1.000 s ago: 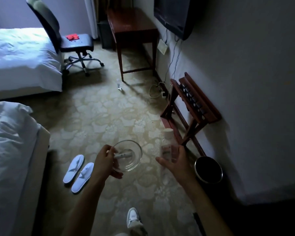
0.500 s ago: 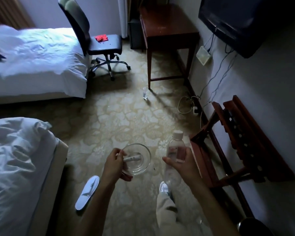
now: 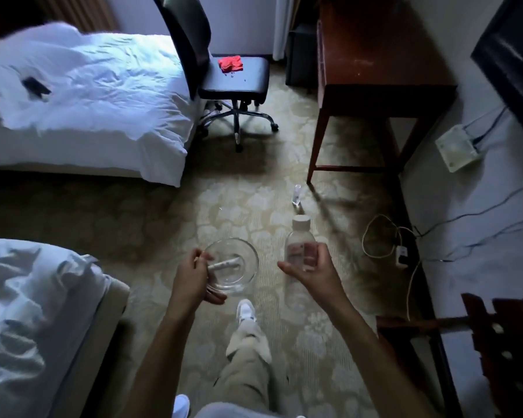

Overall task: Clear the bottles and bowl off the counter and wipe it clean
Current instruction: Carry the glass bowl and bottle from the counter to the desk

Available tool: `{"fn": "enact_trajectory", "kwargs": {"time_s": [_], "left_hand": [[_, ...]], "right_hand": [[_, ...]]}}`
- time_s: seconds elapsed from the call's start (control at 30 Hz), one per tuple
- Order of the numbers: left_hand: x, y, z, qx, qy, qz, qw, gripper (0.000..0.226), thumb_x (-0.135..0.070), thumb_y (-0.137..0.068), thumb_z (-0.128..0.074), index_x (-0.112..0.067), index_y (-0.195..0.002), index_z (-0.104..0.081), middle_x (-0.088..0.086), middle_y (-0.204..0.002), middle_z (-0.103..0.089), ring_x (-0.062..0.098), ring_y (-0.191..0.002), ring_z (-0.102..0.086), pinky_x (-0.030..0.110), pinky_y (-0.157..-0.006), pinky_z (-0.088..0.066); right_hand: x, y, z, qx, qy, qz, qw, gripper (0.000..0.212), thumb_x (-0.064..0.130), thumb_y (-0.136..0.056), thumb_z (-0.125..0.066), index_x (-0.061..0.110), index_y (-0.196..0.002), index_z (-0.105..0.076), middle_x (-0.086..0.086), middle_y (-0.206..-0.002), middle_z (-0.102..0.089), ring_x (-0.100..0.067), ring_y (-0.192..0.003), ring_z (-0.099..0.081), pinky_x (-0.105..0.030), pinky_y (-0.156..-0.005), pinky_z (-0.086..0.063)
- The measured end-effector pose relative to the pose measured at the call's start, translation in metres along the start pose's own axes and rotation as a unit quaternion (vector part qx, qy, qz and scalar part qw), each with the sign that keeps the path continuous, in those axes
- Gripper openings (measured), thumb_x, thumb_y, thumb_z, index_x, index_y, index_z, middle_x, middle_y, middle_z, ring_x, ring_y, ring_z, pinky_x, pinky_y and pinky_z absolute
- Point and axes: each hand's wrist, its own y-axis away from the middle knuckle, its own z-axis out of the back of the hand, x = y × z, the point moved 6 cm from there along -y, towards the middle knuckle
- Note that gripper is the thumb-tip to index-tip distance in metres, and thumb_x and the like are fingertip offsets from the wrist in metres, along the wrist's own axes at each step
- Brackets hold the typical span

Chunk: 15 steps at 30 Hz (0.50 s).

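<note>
My left hand (image 3: 191, 279) grips the rim of a clear glass bowl (image 3: 239, 273), held over the carpet, with a small white stick-like item lying inside it. My right hand (image 3: 311, 270) is closed around a clear plastic bottle (image 3: 298, 245) with a white cap, held upright just right of the bowl. Another small clear bottle (image 3: 296, 195) stands on the carpet by the front left leg of a dark wooden table (image 3: 375, 67). A red cloth (image 3: 230, 63) lies on the seat of a black office chair (image 3: 233, 76).
Two white beds flank the left side, the far bed (image 3: 82, 95) with a dark phone on it, the near bed (image 3: 34, 315) close to my left arm. Cables and a plug (image 3: 400, 251) lie along the right wall. A wooden luggage rack (image 3: 495, 333) stands at the lower right.
I have walked forward across the carpet with bowl and bottle held as before. The table, chair and floor bottle are now closer; slippers and the bin have left view.
</note>
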Motion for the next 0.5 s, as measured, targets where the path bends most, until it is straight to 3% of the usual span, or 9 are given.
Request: {"fn": "enact_trajectory", "kwargs": {"time_s": [0.27, 0.43, 0.5], "left_hand": [[-0.124, -0.233, -0.04, 0.041, -0.03, -0.009, 0.999, 0.024, -0.019, -0.104, -0.032, -0.005, -0.096, -0.05, 0.019, -0.076, -0.051, 0.028, -0.031, -0.056, 0.03, -0.032, -0.049], [-0.241, -0.359, -0.088, 0.083, -0.059, -0.047, 0.994, 0.023, -0.019, -0.104, -0.035, -0.003, -0.102, -0.05, 0.017, -0.075, -0.052, 0.026, -0.032, -0.059, 0.032, -0.033, -0.051], [-0.278, -0.409, -0.12, 0.105, -0.073, -0.061, 0.99, 0.023, -0.022, -0.104, -0.036, -0.004, -0.101, -0.05, 0.016, -0.075, -0.054, 0.028, -0.033, -0.059, 0.033, -0.035, -0.053]], "right_hand": [[0.069, -0.236, -0.009, -0.029, -0.01, -0.024, 0.999, 0.066, 0.045, -0.061, -0.086, 0.029, -0.113, -0.051, 0.011, -0.11, -0.066, -0.008, -0.104, -0.064, -0.04, -0.092, -0.055], [0.136, -0.367, 0.033, -0.096, -0.034, -0.007, 0.995, 0.068, 0.046, -0.061, -0.087, 0.031, -0.114, -0.047, 0.006, -0.112, -0.065, -0.009, -0.101, -0.066, -0.039, -0.091, -0.055], [0.141, -0.415, 0.052, -0.141, -0.04, -0.021, 0.989, 0.074, 0.059, -0.052, -0.085, 0.039, -0.111, -0.044, 0.006, -0.112, -0.064, -0.013, -0.102, -0.065, -0.042, -0.091, -0.055]]}}
